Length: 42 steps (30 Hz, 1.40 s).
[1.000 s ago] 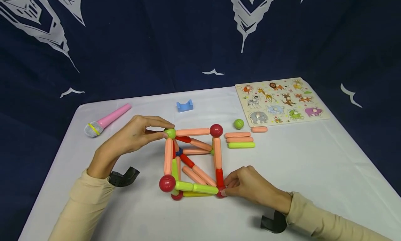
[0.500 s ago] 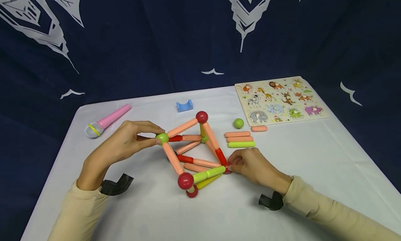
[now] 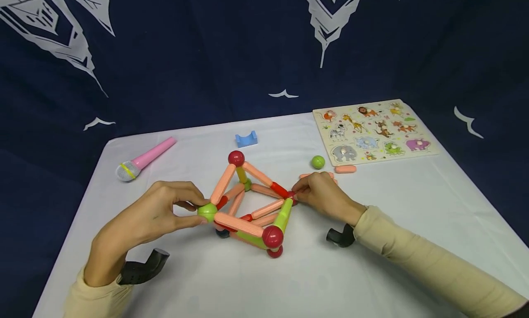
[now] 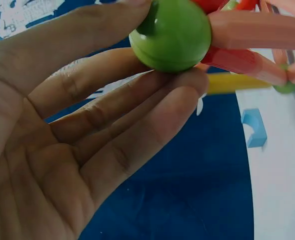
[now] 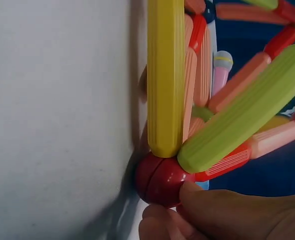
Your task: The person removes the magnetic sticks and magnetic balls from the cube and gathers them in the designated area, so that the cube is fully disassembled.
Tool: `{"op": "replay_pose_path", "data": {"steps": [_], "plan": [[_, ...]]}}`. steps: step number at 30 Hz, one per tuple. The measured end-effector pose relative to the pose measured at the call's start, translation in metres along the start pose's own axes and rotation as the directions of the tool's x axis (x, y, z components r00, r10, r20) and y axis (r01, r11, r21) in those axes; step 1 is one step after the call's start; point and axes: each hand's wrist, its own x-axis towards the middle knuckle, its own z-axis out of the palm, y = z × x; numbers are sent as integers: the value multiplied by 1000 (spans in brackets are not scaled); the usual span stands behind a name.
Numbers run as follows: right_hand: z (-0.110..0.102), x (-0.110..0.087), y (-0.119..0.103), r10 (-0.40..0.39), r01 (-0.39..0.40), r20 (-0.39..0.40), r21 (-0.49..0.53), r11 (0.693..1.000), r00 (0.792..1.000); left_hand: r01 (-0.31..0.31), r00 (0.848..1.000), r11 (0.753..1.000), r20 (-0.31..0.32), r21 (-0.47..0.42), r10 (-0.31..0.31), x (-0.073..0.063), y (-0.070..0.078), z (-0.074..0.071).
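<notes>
A frame of magnetic rods (image 3: 237, 224) and balls stands on the white table between both hands. My left hand (image 3: 150, 212) pinches its green ball (image 3: 207, 212) at the left corner between thumb and fingers; the left wrist view shows that green ball (image 4: 172, 35) at the fingertips. On the opposite side my right hand (image 3: 326, 196) pinches a red ball (image 5: 162, 180) low on the frame, where a yellow rod (image 5: 166, 75) and a lime rod (image 5: 247, 107) meet. Another red ball (image 3: 236, 158) tops the far corner, and one more red ball (image 3: 272, 237) is at the near corner.
Behind the right hand lie loose rods, partly hidden, a short peach rod (image 3: 345, 169) and a loose green ball (image 3: 317, 162). An animal puzzle board (image 3: 376, 132) is at the back right. A blue cradle-shaped block (image 3: 246, 139) and a pink toy microphone (image 3: 145, 159) lie farther left.
Both hands have turned the frame counterclockwise as seen from above. The left hand came nearer with the green ball, while the right hand moved away toward the loose rods with its red ball.
</notes>
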Motion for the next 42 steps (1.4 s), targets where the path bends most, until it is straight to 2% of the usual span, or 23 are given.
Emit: {"op": "replay_pose_path", "data": {"steps": [10,16,20,25,29,32,36,42], "plan": [[6,16,-1,-40,40,5,22,999,999,-7,997,1000,80,-13,9,-3,15,11],[3,13,0,-99,99,62,-4,995,993,0,993,1000,114,-27,3,-4,21,15],[-7,-1,-7,-113,116,53,-51,992,992,3,993,1000,118,-16,-1,-4,23,16],[-28,-34,-40,-85,84,-11,-56,995,996,5,994,1000,111,-6,-4,-4,25,16],[-42,-63,-73,-69,70,25,-29,997,997,4,993,1000,116,-30,-1,-3,26,18],[-44,-77,-88,-103,105,52,-37,994,993,1,992,998,125,-60,6,-2,28,20],[-38,-85,-96,-140,143,35,-76,987,989,1,991,998,132,-61,7,-1,30,23],[-28,-86,-100,-105,110,37,-156,982,994,-22,988,998,152,-58,30,0,30,25]]}}
